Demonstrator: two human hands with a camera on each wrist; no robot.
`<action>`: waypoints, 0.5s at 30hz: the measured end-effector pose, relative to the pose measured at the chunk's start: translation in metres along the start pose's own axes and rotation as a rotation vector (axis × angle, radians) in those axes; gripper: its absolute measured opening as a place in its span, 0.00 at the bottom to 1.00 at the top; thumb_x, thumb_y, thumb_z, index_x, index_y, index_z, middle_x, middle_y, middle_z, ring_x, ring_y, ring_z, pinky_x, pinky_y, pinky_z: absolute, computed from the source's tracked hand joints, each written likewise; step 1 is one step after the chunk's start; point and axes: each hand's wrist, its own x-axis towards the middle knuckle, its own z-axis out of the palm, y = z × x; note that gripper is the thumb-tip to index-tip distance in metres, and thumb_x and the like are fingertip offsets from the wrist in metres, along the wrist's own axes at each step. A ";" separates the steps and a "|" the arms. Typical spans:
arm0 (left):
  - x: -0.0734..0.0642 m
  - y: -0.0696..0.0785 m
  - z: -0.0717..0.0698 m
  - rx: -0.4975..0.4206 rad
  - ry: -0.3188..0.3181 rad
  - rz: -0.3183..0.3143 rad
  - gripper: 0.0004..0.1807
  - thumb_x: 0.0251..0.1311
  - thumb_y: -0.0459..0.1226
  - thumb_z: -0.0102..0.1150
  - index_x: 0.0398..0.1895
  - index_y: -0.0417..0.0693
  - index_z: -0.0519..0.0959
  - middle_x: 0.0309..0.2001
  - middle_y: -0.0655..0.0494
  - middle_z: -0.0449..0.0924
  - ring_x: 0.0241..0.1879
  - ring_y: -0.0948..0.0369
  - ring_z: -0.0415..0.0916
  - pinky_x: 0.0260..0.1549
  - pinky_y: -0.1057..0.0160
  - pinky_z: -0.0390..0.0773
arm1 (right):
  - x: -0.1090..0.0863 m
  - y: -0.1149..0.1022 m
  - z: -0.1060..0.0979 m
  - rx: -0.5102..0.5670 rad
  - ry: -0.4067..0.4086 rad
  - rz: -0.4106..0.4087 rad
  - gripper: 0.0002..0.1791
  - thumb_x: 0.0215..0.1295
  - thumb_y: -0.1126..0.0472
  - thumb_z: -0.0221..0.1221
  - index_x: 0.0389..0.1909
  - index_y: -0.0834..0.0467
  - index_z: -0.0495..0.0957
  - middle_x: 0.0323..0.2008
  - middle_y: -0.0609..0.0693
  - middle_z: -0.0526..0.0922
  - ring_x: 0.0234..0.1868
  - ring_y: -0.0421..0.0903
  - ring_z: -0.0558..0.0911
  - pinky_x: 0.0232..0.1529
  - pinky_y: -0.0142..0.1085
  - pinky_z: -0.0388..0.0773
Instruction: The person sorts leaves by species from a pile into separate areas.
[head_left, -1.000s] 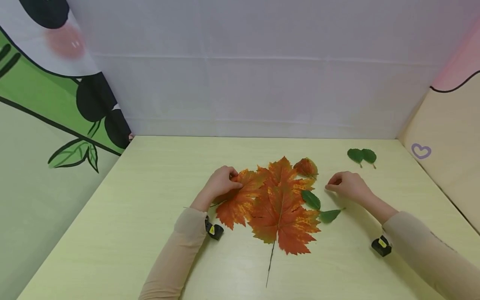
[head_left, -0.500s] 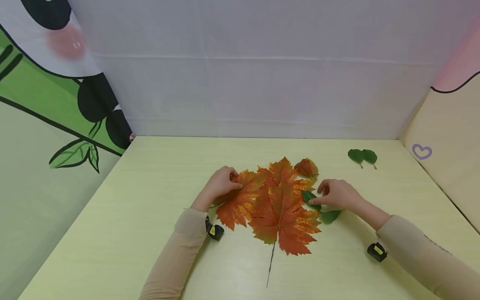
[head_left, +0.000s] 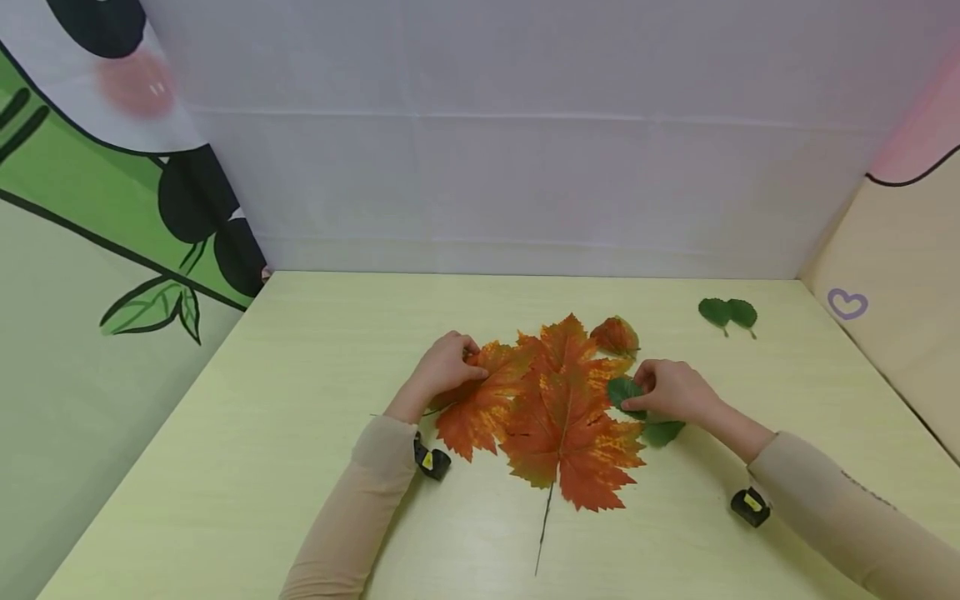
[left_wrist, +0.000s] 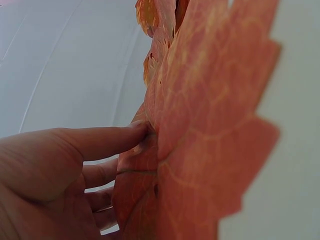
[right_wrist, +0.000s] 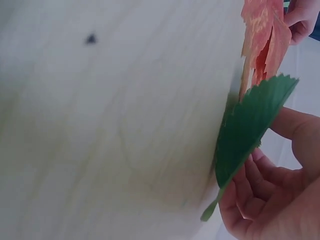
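Note:
My left hand (head_left: pixel 446 367) pinches the left orange maple leaf (head_left: pixel 476 421) near its upper left edge; in the left wrist view the thumb lies on that reddish leaf (left_wrist: pixel 200 125). Beside it a larger orange maple leaf (head_left: pixel 566 433) with a long thin stem overlaps others. My right hand (head_left: pixel 678 392) pinches a small green leaf (head_left: pixel 622 392) at the right edge of the orange leaves. Just below lies a second green leaf (head_left: pixel 663 432). In the right wrist view, a toothed green leaf (right_wrist: pixel 250 125) partly covers the right fingers.
Two green leaves (head_left: pixel 727 313) lie together at the back right of the pale table (head_left: pixel 337 333). A small orange-green leaf (head_left: pixel 616 336) sits behind the maple leaves. A grey-white cloth wall (head_left: pixel 525 183) stands at the back, with printed panels at both sides.
My right hand has moved left and toward the person, onto the upper green leaf, and now pinches it; that leaf has shifted slightly. The left hand has stayed on its maple leaf.

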 end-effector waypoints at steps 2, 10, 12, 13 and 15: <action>0.000 0.000 0.000 0.004 0.000 0.006 0.18 0.53 0.42 0.63 0.43 0.41 0.76 0.46 0.47 0.71 0.42 0.52 0.71 0.45 0.55 0.72 | 0.000 0.002 0.000 0.033 -0.008 0.008 0.19 0.47 0.49 0.67 0.30 0.60 0.75 0.24 0.48 0.76 0.25 0.42 0.72 0.26 0.34 0.68; 0.000 0.000 0.000 0.001 -0.001 0.011 0.18 0.52 0.42 0.64 0.43 0.41 0.76 0.45 0.47 0.71 0.42 0.52 0.71 0.45 0.55 0.72 | -0.001 0.007 -0.011 0.141 -0.056 0.080 0.20 0.51 0.53 0.65 0.38 0.62 0.74 0.31 0.53 0.79 0.32 0.46 0.76 0.31 0.36 0.71; 0.000 0.000 -0.001 -0.002 -0.001 0.011 0.18 0.52 0.42 0.64 0.42 0.41 0.76 0.45 0.47 0.71 0.42 0.52 0.71 0.45 0.55 0.72 | -0.002 0.009 -0.014 0.150 -0.058 0.093 0.21 0.51 0.52 0.65 0.39 0.63 0.74 0.33 0.55 0.79 0.33 0.48 0.76 0.32 0.38 0.72; 0.000 0.000 -0.001 -0.002 -0.001 0.010 0.18 0.52 0.42 0.64 0.43 0.41 0.76 0.44 0.47 0.71 0.42 0.52 0.71 0.45 0.55 0.72 | -0.002 0.011 -0.016 0.152 -0.058 0.099 0.22 0.51 0.52 0.65 0.40 0.63 0.74 0.34 0.56 0.79 0.34 0.49 0.76 0.33 0.39 0.72; 0.000 0.000 -0.001 -0.002 -0.003 0.007 0.18 0.52 0.42 0.64 0.43 0.41 0.76 0.44 0.47 0.71 0.41 0.52 0.71 0.45 0.55 0.72 | -0.003 0.013 -0.018 0.159 -0.060 0.111 0.23 0.52 0.52 0.65 0.41 0.64 0.74 0.35 0.58 0.79 0.36 0.50 0.77 0.34 0.40 0.73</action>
